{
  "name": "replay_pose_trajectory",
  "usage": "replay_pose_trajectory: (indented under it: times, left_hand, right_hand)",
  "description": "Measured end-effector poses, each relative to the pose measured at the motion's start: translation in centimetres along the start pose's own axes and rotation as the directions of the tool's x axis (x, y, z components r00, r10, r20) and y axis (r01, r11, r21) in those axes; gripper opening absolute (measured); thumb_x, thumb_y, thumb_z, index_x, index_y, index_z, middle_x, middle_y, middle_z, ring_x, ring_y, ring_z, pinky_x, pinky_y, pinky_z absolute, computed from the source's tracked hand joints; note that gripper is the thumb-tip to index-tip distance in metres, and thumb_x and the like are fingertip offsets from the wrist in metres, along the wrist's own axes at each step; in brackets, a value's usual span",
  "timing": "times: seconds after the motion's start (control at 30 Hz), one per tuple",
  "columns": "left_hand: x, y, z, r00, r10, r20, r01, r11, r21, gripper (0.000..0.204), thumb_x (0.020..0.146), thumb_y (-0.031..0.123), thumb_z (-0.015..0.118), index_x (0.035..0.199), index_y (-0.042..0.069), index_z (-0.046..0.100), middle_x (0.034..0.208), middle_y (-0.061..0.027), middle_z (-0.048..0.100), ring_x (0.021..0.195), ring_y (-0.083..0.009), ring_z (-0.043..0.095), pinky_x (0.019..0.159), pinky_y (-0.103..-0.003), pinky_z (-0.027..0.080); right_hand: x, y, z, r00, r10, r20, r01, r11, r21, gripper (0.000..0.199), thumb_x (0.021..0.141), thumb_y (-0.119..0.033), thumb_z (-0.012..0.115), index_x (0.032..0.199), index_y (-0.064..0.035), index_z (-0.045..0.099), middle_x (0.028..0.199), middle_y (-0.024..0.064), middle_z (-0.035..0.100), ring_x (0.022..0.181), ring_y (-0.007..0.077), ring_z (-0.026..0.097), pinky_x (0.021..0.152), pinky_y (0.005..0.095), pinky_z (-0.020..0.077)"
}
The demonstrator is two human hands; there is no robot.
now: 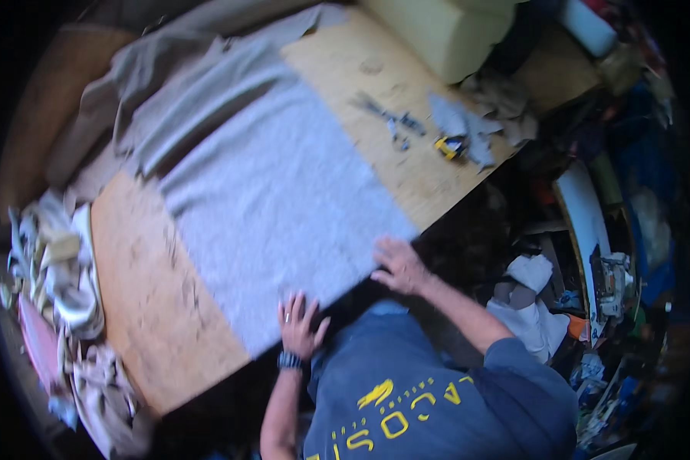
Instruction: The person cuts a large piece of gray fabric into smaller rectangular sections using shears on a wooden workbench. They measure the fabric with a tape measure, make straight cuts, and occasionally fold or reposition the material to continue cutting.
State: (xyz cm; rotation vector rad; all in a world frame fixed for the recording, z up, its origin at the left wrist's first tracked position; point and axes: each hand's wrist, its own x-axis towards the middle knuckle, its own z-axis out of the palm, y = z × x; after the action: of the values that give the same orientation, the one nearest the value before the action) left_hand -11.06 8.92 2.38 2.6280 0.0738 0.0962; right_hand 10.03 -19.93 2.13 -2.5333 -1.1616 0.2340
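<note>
A wooden table [149, 307] carries grey cloth [276, 207] reaching its near edge; a cream block [437, 34] stands far right, crumpled fabric [77, 310] along the left edge. Left hand [300, 331] and right hand [401, 266], open, rest on the cloth, scissors [392, 121] beyond.

Grey fabric [276, 199], its texture blurred

Cloth [276, 199]: across the table [157, 314]
Scissors [392, 123]: right of the cloth
Fabric heap [77, 280]: by the table's left end
</note>
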Motion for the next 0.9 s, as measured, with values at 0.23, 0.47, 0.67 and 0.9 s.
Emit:
replay_pose_trajectory:
  times: [0.23, 0.47, 0.67, 0.9]
  left_hand:
    - [4.2, 4.0, 0.7, 0.995, 0.052, -0.087, -0.058, 0.996, -0.070, 0.050, 0.086, 0.031, 0.078, 0.130, 0.011, 0.066, 0.144, -0.0195, 0.055, 0.136, -0.0396, 0.049, 0.118, -0.057, 0.031]
    - [9.7, 6.8, 1.1, 0.978, 0.194, 0.078, -0.181, 0.972, -0.150, 0.049, 0.094, 0.033, 0.070, 0.137, 0.013, 0.062, 0.151, -0.0155, 0.050, 0.143, -0.0377, 0.043, 0.120, -0.055, 0.031]
    - [9.0, 6.7, 5.0, 0.943, 0.290, 0.161, -0.244, 0.935, -0.257, 0.048, 0.097, 0.035, 0.066, 0.138, 0.012, 0.061, 0.154, -0.0169, 0.048, 0.148, -0.0357, 0.037, 0.124, -0.055, 0.025]
    - [7.6, 5.7, 3.8, 0.975, 0.196, 0.100, -0.176, 0.967, -0.183, 0.052, 0.093, 0.024, 0.069, 0.142, 0.009, 0.057, 0.155, -0.0181, 0.046, 0.147, -0.0401, 0.038, 0.123, -0.056, 0.027]
  right_hand:
    - [12.9, 13.6, -4.1, 0.936, 0.336, -0.109, -0.352, 0.911, -0.215, 0.021, 0.096, -0.018, 0.053, 0.104, -0.0026, 0.064, 0.100, 0.0230, 0.067, 0.093, 0.0415, 0.065, 0.082, 0.0489, 0.0527]
    - [23.4, 21.8, -9.0, 0.858, 0.462, -0.226, -0.502, 0.849, -0.168, 0.045, 0.090, -0.018, 0.061, 0.131, -0.0009, 0.054, 0.137, 0.0238, 0.054, 0.127, 0.0409, 0.055, 0.106, 0.0496, 0.0466]
    - [21.8, 20.9, -9.4, 0.829, 0.558, -0.030, -0.554, 0.814, -0.173, 0.037, 0.089, -0.018, 0.063, 0.122, -0.0013, 0.063, 0.117, 0.0214, 0.066, 0.115, 0.0389, 0.064, 0.095, 0.0500, 0.0521]
    - [10.4, 17.4, -9.3, 0.761, 0.285, 0.583, -0.597, -0.046, 0.801, 0.025, 0.099, -0.030, 0.064, 0.114, -0.0098, 0.067, 0.095, -0.0015, 0.071, 0.079, 0.0104, 0.070, 0.056, 0.0211, 0.0486]
